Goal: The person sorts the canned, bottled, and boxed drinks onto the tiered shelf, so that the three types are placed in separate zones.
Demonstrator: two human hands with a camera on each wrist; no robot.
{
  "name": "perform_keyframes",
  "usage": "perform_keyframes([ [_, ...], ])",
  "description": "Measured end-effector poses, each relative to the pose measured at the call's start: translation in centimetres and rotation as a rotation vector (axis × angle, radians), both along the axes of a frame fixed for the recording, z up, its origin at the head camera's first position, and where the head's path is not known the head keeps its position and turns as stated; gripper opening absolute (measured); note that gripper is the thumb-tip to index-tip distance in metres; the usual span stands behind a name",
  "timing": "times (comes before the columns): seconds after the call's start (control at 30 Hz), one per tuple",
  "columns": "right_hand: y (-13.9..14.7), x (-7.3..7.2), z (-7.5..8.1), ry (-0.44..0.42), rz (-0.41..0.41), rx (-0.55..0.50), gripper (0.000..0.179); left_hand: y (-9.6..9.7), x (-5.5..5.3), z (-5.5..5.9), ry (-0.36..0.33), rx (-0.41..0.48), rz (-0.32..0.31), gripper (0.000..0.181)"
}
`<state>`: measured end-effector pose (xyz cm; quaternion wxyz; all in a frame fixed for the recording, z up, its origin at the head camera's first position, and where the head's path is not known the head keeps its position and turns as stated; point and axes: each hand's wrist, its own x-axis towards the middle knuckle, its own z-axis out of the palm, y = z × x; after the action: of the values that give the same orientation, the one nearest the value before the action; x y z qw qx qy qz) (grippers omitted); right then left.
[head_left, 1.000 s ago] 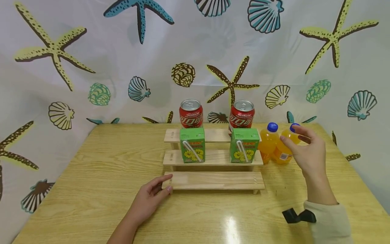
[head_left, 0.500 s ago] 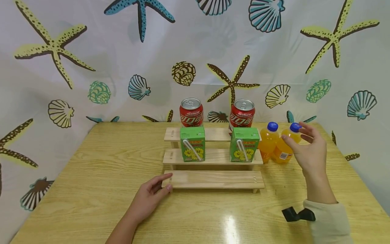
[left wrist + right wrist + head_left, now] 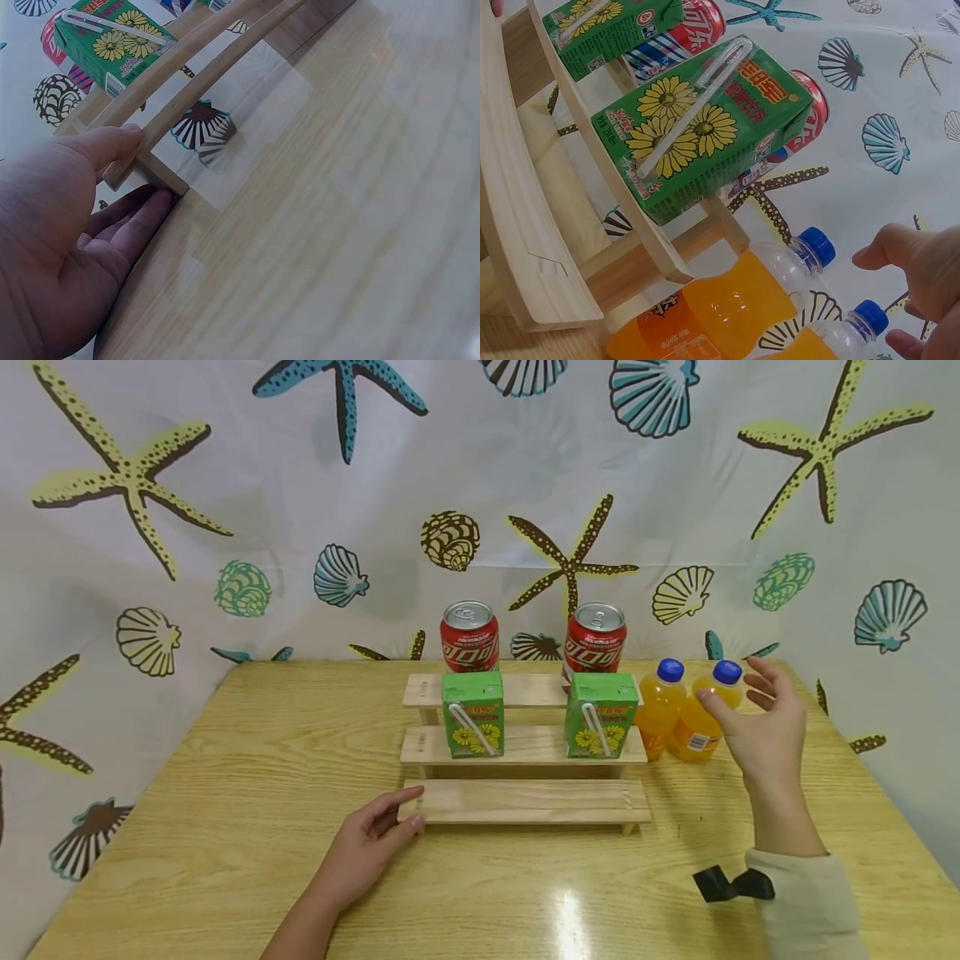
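Note:
A three-step wooden display rack (image 3: 525, 802) stands on the table. My left hand (image 3: 367, 843) holds the left end of its lowest step, with the thumb (image 3: 112, 142) against the plank's edge. Two orange drink bottles with blue caps stand beside the rack's right end: a left bottle (image 3: 660, 710) and a right bottle (image 3: 697, 727). Close to the right bottle's cap is my right hand (image 3: 768, 731), thumb and fingers spread apart. In the right wrist view, a gap shows between that hand (image 3: 922, 277) and the right bottle's blue cap (image 3: 871, 318).
On the middle step stand two green drink cartons, a left carton (image 3: 474, 714) and a right carton (image 3: 602, 716). Behind them, a left red can (image 3: 469, 639) and a right red can (image 3: 595, 643) are on the top step. A patterned cloth (image 3: 300, 510) hangs behind the table (image 3: 262, 760).
My right hand's fingers have lifted and spread away from the right bottle's cap, and the hand has shifted slightly right. The left hand stays at the rack's end.

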<state>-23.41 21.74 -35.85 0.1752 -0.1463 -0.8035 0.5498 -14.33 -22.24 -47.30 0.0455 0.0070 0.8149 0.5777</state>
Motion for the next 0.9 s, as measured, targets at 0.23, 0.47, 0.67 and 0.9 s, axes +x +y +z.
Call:
perform_keyframes([
  [0.23,0.3,-0.5,-0.8,-0.022,-0.031,-0.011,0.069,0.0,0.1,0.1,-0.003,0.01,0.001,0.046],
  [0.47,0.5,-0.8,-1.3,-0.054,-0.029,-0.015,0.067,0.2,0.2,0.3,0.002,0.023,-0.01,0.046],
  [0.67,0.6,-1.1,-1.8,-0.083,-0.013,-0.014,0.067,0.2,0.2,0.3,-0.004,0.022,-0.005,0.046],
  [0.9,0.7,-1.2,-2.1,-0.117,-0.005,-0.027,0.067,0.2,0.2,0.4,-0.002,0.017,-0.005,0.047],
])
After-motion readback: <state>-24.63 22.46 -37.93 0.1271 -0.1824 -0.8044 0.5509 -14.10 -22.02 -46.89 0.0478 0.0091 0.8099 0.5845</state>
